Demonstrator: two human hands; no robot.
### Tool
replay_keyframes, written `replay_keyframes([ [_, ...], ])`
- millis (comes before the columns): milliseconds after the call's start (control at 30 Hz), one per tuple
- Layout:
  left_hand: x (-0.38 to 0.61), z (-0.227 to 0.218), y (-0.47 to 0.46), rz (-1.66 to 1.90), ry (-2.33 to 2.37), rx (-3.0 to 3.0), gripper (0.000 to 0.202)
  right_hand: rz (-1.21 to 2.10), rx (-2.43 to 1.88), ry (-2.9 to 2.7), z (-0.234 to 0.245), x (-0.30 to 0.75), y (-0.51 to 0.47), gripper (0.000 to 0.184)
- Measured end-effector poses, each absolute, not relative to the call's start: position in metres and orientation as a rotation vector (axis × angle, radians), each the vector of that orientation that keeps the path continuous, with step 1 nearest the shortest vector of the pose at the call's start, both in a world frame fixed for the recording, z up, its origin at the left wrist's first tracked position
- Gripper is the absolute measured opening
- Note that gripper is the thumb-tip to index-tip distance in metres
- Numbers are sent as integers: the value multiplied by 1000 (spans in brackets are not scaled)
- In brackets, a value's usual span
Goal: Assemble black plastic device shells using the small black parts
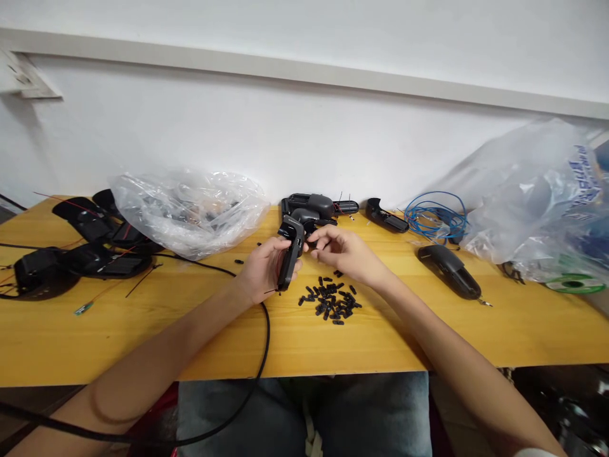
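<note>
My left hand (264,270) is wrapped round a black, curved plastic housing (291,259) with a wide upper end and a narrow handle, held tilted above the table. A thin red wire shows along the handle. On the other side, my right hand (345,252) has its thumb and fingers pinched together close by the housing's edge; whatever lies between the fingertips is too small to make out. Just below the hands, a pile of small black plastic pieces (333,301) is spread on the wooden table (214,343).
Behind my hands lie more black housings (318,204). At left are wired black parts (104,260) and a clear plastic bag (190,209). A blue cable coil (435,216), another housing (447,270) and a large bag (537,197) occupy the right. A black cable (267,336) crosses the table's front edge.
</note>
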State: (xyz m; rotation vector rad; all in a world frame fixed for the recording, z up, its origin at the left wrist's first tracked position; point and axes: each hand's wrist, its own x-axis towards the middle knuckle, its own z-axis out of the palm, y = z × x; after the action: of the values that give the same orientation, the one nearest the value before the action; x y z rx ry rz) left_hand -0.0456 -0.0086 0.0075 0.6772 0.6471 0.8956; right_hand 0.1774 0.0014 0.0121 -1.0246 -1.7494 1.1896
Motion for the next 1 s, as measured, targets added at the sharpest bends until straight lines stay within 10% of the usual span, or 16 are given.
replay_keyframes([
  [333, -41, 7, -11, 967, 773, 808, 41, 1585, -1038, -1075, 24, 167, -8, 48],
  [1000, -34, -7, -14, 1262, 1011, 1205, 42, 1604, -996, -984, 8, 158, -10, 47],
])
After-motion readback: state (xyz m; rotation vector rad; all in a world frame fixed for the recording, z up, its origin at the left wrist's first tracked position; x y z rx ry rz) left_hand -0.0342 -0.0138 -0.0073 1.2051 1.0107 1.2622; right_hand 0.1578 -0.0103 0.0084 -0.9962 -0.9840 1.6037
